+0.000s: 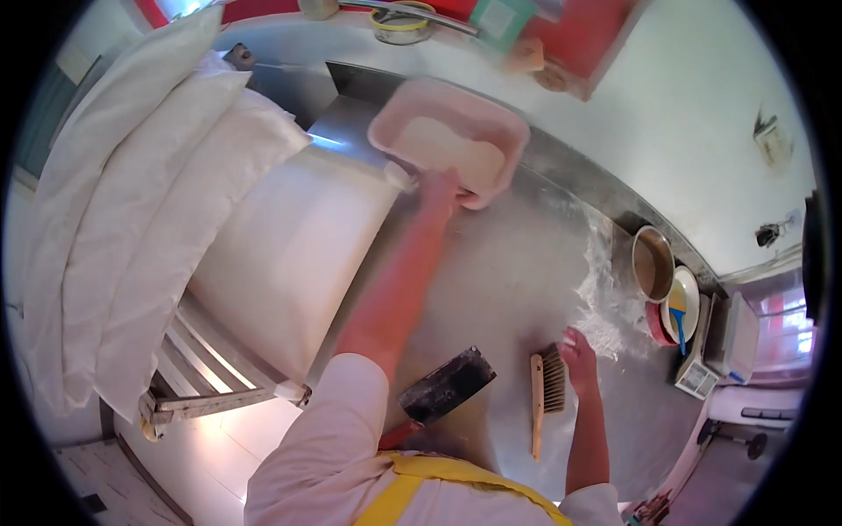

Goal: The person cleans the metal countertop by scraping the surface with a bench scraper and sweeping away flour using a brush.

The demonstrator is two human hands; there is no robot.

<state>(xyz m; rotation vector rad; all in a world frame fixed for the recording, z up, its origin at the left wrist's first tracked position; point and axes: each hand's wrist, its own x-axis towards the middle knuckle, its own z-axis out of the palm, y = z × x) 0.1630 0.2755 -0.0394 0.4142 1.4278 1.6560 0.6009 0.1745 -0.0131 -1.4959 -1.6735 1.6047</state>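
My left hand [449, 186] reaches forward to the near edge of a pink plastic tub [386, 131]. Its fingers are closed over the rim, partly hidden and slightly blurred. Pale flour-like powder [438, 145] lies inside the tub. Down on the right, my right hand [579, 358] is beside the bristles of a wooden-handled brush [538, 408], its fingers loosely bent and apart with whitish tips. I see nothing held in it. A dark, rectangular, cleaver-like blade [447, 386] with a red handle lies on the metal table near my body.
White powder [601, 302] is strewn over the metal table [500, 272]. At right stand a metal pot [653, 263] and a white bowl [688, 294] with a blue-handled brush [678, 320]. White sacks [158, 202] are piled at left above a wooden rack [215, 399].
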